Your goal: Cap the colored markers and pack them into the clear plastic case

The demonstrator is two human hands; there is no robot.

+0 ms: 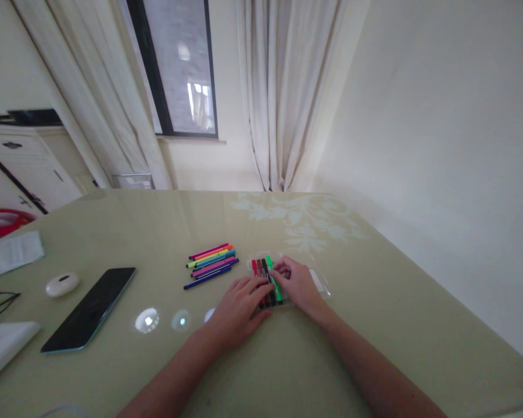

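Forearms (178, 371) end in half-curled hands (239, 310), grips unclear, partly hiding cased markers (272, 278) near loose pens (211, 262).

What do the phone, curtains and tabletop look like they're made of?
The phone has a smooth, dark face, probably glass; its pale rim could be metal or plastic. The curtains look like matte fabric, hanging in soft folds. The tabletop is glossy, mirroring bright spots: perhaps glass.

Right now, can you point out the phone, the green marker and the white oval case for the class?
Phone (89, 310): head view, middle of its dark screen.
Green marker (276, 289): head view, lower barrel.
White oval case (60, 287): head view, its top.
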